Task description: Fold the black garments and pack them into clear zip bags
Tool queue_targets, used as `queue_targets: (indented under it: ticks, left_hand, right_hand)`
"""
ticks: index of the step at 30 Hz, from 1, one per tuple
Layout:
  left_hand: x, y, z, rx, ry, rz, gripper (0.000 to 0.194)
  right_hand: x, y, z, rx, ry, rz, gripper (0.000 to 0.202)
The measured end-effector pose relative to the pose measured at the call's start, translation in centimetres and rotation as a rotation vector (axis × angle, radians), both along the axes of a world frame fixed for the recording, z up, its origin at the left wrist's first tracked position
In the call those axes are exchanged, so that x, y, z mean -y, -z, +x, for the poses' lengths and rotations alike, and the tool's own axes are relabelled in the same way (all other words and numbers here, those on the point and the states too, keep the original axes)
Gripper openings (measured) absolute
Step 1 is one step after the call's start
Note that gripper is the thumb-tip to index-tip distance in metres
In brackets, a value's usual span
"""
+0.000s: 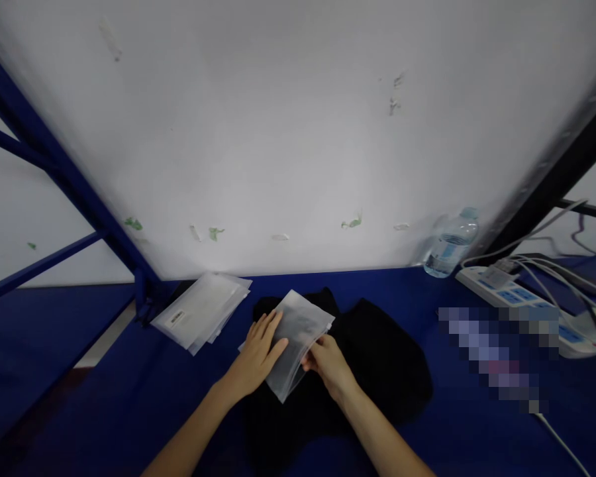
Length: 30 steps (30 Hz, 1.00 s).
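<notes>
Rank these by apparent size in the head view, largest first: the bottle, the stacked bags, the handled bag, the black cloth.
1. Black cloth
2. Stacked bags and handled bag: too alike to rank, since the handled bag is partly covered
3. Bottle

The pouch label (pixel 177 318) and bottle label (pixel 447 248) cannot be read.

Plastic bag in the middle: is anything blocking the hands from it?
Nothing visible: the left hand rests on the plastic bag, and the right hand touches its edge. Black cloth lies underneath, not between.
</notes>
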<state>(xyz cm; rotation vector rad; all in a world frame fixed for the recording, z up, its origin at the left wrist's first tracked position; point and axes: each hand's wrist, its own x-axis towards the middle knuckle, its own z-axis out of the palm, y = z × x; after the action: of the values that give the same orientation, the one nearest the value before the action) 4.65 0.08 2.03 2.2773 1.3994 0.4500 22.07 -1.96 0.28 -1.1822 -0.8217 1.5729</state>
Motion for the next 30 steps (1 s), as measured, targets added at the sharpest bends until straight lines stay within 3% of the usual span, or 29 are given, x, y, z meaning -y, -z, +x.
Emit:
queue_targets:
  ticks: [5,9,11,14,17,20,25,30]
  left_hand:
    - [0.0,0.0,0.2,-0.062,0.014,0.023,0.056]
    - [0.2,-0.8,0.6,-0.132,0.019,0.154,0.053]
    - [0.4,-1.4,1.0,-0.14,0.065,0.238,0.049]
    - [0.4,-2.0,2.0,-0.142,0.177,0.296,0.047]
    - [0.2,-1.2,2.6,-0.158,0.256,0.318,0.047]
    - [0.1,0.4,2.6,-0.201,0.3,0.362,0.048]
    - [0.4,1.9,2.6,-0.252,0.292,0.397,0.047]
    - [0.5,1.5,2.3,-0.25,0.329,0.38,0.046]
  right_hand:
    - [1.1,-0.1,-0.3,-0.109,-0.038,0.074,0.04]
    - [1.9,-0.1,0.9,0.143,-0.055,0.046,0.051]
    - [2.2,-0.2,1.2,0.198,-0.098,0.051,0.048]
    - [2.6,-0.2,0.8,0.076,-0.138,0.148,0.037]
    - [2.8,-0.4,0.9,0.052,-0.203,0.212,0.031]
    - [2.3,-0.6,3.2,0.282,-0.173,0.199,0.03]
    - [-0.3,-0.9,8.3,0.657,0.097,0.293,0.016]
    - [-2.4,-0.6,9.0,0.947,0.038,0.461,0.03]
